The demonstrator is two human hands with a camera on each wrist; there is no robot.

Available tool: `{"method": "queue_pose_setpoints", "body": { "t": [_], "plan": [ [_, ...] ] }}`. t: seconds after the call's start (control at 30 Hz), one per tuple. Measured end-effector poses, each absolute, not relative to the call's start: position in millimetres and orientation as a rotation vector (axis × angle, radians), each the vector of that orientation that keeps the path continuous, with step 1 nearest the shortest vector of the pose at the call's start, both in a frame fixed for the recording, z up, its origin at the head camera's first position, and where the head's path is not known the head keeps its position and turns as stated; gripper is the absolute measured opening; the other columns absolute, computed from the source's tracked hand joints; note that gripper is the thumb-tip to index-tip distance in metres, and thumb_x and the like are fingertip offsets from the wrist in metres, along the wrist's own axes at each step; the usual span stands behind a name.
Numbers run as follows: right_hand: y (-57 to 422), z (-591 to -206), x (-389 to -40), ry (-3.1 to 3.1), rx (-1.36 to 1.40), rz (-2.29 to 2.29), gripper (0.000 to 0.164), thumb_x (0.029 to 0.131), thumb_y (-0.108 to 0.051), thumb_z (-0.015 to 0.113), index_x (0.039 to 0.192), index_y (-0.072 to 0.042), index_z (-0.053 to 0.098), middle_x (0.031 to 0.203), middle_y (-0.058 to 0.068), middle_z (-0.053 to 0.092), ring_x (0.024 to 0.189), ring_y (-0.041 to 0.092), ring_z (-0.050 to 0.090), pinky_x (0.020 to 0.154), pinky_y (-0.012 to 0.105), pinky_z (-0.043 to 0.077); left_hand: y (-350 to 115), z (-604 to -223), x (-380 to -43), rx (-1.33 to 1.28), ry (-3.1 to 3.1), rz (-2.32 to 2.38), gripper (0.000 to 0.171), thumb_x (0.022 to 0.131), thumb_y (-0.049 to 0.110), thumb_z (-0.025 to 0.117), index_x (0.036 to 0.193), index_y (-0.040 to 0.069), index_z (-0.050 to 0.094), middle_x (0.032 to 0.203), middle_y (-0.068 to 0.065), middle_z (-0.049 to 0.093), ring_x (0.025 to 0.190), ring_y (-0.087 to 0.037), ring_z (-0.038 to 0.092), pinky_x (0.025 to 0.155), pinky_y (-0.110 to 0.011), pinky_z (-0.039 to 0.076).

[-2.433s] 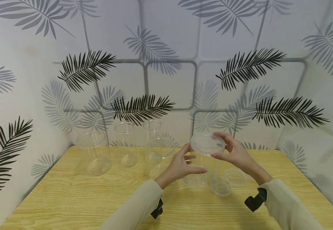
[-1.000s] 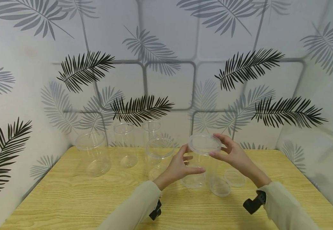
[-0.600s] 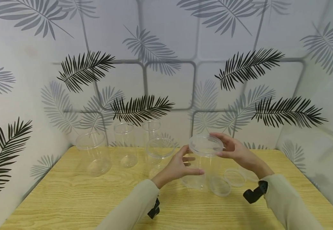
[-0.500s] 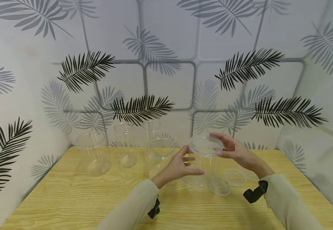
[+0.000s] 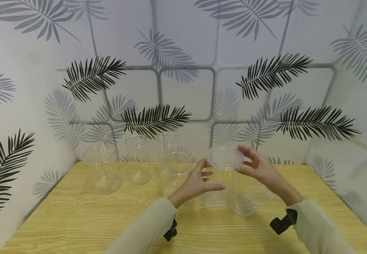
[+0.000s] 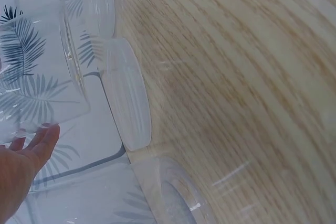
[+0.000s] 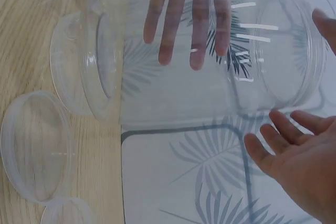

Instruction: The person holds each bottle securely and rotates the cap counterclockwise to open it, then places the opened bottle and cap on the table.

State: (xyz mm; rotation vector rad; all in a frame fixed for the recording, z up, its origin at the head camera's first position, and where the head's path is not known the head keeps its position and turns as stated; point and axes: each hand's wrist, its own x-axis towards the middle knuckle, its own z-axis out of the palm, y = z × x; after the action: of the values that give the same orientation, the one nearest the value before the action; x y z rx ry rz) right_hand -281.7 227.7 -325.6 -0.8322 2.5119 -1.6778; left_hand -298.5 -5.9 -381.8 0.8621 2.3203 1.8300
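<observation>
In the head view my left hand [image 5: 191, 187] holds a clear plastic jar [image 5: 222, 180], its fingers behind the wall and its thumb across the front. The jar's top carries a round clear lid [image 5: 225, 157]. My right hand [image 5: 261, 171] grips that lid's right side between the thumb in front and the fingers behind. In the right wrist view the lidded end [image 7: 289, 51] lies between the right thumb and fingers, and the left fingers [image 7: 199, 30] show through the jar. The left wrist view has my left fingertips [image 6: 47, 135] against the jar's wall.
Two loose clear lids, one nearer [image 5: 242, 205] and one further right [image 5: 258, 195], lie on the wooden table [image 5: 91, 225]. To the left stand several clear jars: a wide one [image 5: 101, 173], two slim ones at the back, and another [image 5: 176, 165] beside my left hand.
The right fingers have shifted round the lid's rim, now with thumb and forefinger slightly elsewhere. The jar's top has moved a little left; the left hand has barely moved.
</observation>
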Motion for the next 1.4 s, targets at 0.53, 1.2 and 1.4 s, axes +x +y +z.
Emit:
{"method": "queue_pose_setpoints", "body": {
  "t": [0.53, 1.2, 1.4],
  "plan": [
    [218, -328, -282, 2.635, -0.784, -1.644, 0.07, 0.085, -0.019, 0.065, 0.142, -0.011, 0.025, 0.144, 0.017, 0.03, 0.125, 0.043, 0.037, 0.088, 0.046, 0.049, -5, -383, -298, 0.861, 2.338, 1.831, 0.083, 0.071, 0.026, 0.078, 0.138, 0.026, 0.029, 0.131, -0.005, 0.039, 0.121, -0.031, 0.047, 0.099, -0.048, 0.04],
    [235, -323, -297, 2.115, -1.074, -1.715, 0.064, 0.091, -0.003, 0.051, 0.146, -0.01, 0.017, 0.142, 0.001, 0.031, 0.121, 0.006, 0.043, 0.092, 0.024, 0.045, -12, -382, -301, 0.916, 2.306, 1.766, 0.081, 0.072, 0.027, 0.078, 0.137, 0.03, 0.03, 0.129, -0.006, 0.041, 0.119, -0.028, 0.05, 0.097, -0.042, 0.044],
    [232, -323, -290, 2.218, -0.981, -1.724, 0.067, 0.091, -0.006, 0.053, 0.146, -0.009, 0.014, 0.15, 0.017, 0.016, 0.123, 0.004, 0.042, 0.091, 0.022, 0.046, -10, -382, -301, 0.904, 2.326, 1.772, 0.081, 0.072, 0.027, 0.078, 0.137, 0.029, 0.03, 0.13, -0.006, 0.04, 0.121, -0.031, 0.048, 0.098, -0.043, 0.043]
  ]
}}
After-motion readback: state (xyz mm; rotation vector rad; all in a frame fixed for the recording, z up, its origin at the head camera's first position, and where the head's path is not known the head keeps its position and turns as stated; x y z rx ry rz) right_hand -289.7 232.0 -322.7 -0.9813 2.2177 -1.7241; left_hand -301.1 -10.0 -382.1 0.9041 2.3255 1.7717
